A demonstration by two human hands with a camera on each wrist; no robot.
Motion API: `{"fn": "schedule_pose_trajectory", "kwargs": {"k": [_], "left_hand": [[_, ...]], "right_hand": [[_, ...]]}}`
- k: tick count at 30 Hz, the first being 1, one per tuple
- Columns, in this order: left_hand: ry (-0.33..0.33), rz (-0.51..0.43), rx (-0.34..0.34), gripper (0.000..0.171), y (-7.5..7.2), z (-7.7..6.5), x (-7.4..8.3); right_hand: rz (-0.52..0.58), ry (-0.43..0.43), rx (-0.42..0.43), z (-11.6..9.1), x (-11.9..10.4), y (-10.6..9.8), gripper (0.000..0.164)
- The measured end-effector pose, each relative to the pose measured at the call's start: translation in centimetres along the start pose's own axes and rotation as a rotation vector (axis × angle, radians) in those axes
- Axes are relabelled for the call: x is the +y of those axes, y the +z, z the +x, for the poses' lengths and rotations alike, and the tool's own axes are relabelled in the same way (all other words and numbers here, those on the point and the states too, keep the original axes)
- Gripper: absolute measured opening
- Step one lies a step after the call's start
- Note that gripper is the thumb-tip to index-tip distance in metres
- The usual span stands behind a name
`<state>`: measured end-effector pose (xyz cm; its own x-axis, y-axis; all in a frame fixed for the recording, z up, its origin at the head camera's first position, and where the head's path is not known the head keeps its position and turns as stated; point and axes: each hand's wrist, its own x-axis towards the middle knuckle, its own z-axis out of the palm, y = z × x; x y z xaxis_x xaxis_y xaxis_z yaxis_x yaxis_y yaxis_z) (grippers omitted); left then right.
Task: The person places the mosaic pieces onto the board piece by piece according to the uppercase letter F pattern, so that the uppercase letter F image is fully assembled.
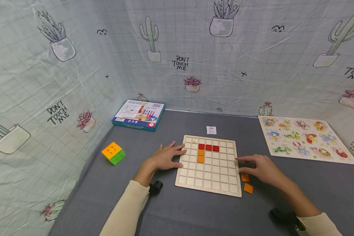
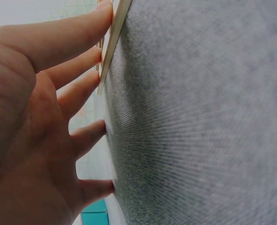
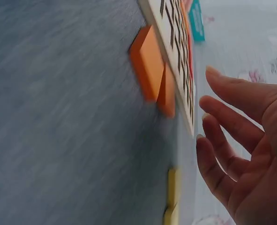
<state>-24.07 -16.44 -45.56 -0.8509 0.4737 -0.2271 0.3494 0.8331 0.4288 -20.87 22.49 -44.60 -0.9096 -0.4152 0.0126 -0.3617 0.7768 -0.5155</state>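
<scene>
A pale wooden grid board (image 1: 191, 183) lies on the grey table, with red tiles (image 1: 208, 147) in a row and orange tiles (image 1: 200, 159) in a column below their left end. My left hand (image 1: 165, 158) is spread at the board's left edge, thumb and some fingertips touching it; two other fingertips come down on the cloth in the left wrist view. By the right edge is my right hand (image 1: 261, 167), fingers loosely bent and nothing between them. Two loose orange tiles (image 1: 248, 188) lie beside the board, one partly under that hand in the head view.
Behind the board lies a small printed card (image 1: 211, 130). A blue-and-white box (image 1: 138, 115) sits at the back left, and an orange-and-green puzzle cube (image 1: 114, 153) in front of it. An insect picture board (image 1: 306, 139) lies at the right. Patterned cloth (image 1: 165, 82) walls the table's back.
</scene>
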Motion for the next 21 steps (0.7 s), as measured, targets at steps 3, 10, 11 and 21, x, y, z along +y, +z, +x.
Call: {"fn": "schedule_pose_trajectory", "kwargs": {"k": [3, 10, 11, 21], "left_hand": [[0.004, -0.002, 0.001, 0.066, 0.0, 0.0, 0.0], [0.000, 0.007, -0.003, 0.066, 0.0, -0.1, 0.1], [-0.002, 0.010, -0.005, 0.066, 0.0, -0.2, 0.1], [-0.002, 0.010, -0.004, 0.067, -0.1, -0.2, 0.3]], "right_hand": [[0.002, 0.013, -0.018, -0.9, 0.9, -0.1, 0.040], [0.034, 0.038, -0.080, -2.4, 2.0, 0.3, 0.045], [0.043, 0.038, -0.081, -2.5, 2.1, 0.3, 0.044], [0.038, 0.019, -0.034, -2.8, 2.3, 0.8, 0.026]]}}
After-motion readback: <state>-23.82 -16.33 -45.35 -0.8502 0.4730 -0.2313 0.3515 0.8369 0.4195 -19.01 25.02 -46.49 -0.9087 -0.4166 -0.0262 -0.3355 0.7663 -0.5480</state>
